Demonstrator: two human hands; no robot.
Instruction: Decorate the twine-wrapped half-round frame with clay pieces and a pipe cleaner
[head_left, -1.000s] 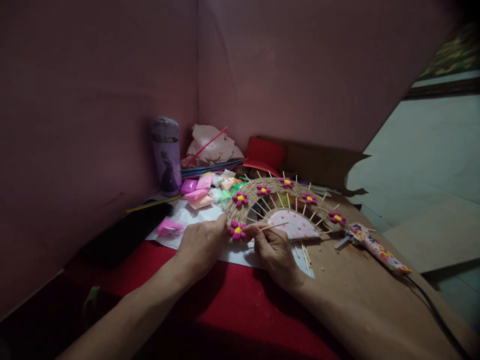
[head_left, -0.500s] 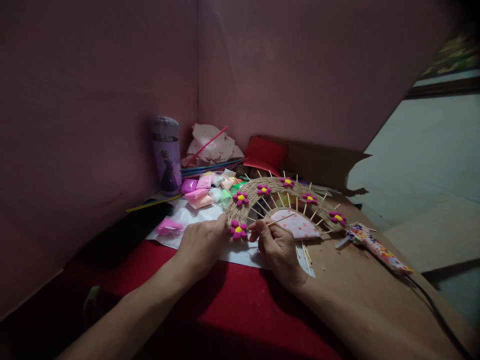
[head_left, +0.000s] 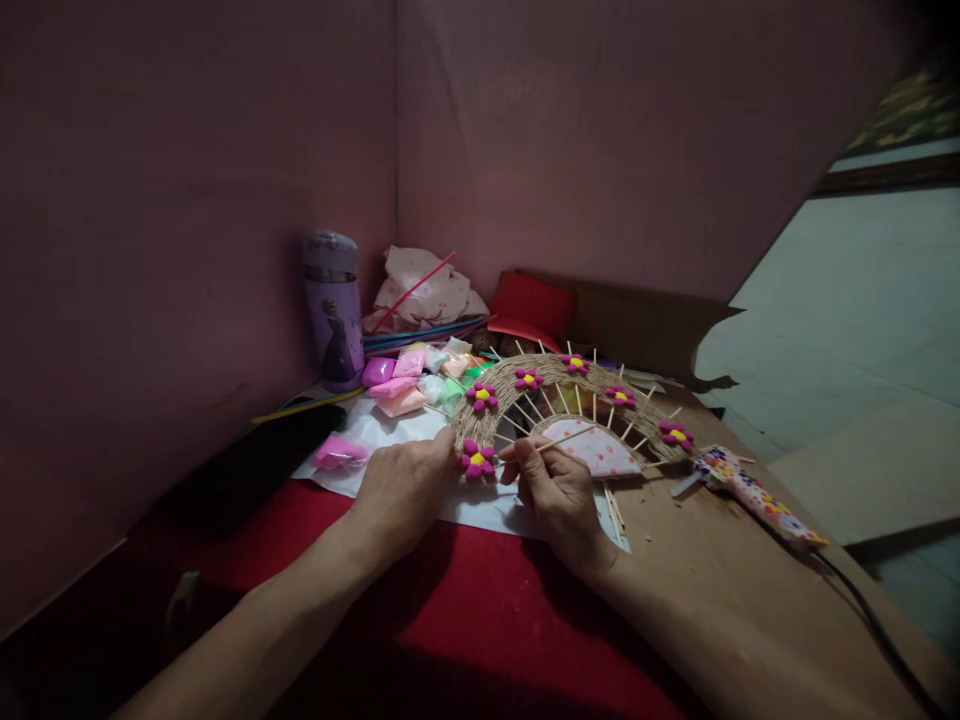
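Observation:
A half-round arch of wound twine (head_left: pixel 551 378) with wooden spokes lies on white paper, dotted with several magenta clay flowers with yellow centres. My left hand (head_left: pixel 401 490) rests closed on the arch's left end, beside the lowest flower (head_left: pixel 475 460). My right hand (head_left: pixel 555 495) pinches a thin wooden stick (head_left: pixel 564 439), its near end at that flower and the rest slanting up to the right. A pink dotted half-disc (head_left: pixel 592 449) fills the arch's centre.
A glue gun wrapped in patterned paper (head_left: pixel 750 495) with a black cord lies right on brown cardboard. Small bags of coloured clay (head_left: pixel 409 385), a purple bottle (head_left: pixel 332 310), crumpled paper, straws and a red box crowd the back corner. A dark object (head_left: pixel 247 470) lies left.
My right hand has shifted slightly up and left, and the stick now tilts more steeply. The left hand and the arch have stayed put.

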